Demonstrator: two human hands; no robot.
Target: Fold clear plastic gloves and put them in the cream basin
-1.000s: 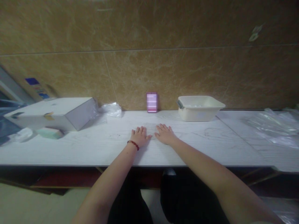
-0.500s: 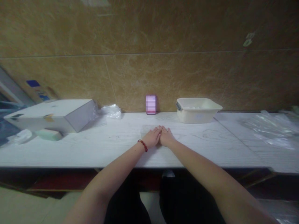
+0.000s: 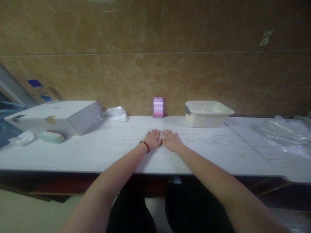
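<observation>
My left hand (image 3: 153,139), with a red bead bracelet (image 3: 147,147) at its wrist, lies palm down on the white wood-grain table (image 3: 116,155). Beside it my right hand (image 3: 171,140) also rests flat, fingers stretched out and pointing toward the wall. The thumbs meet or nearly meet. I see nothing held in either hand; whether something thin and clear lies under the palms, I cannot tell. Straight beyond the hands a phone (image 3: 158,107) with a blurred screen leans upright against the wall.
A cream plastic basin (image 3: 206,120) with a grey handle stands back right. Clear plastic bags (image 3: 286,134) lie far right. At left are a white box (image 3: 73,118), a crumpled clear bag (image 3: 116,114), a pale green sponge-like block (image 3: 51,137) and white crumpled material (image 3: 24,139).
My hands were close together with the fingers overlapping; now they have moved slightly apart and lie flatter, fingers spread. The view has shifted a little.
</observation>
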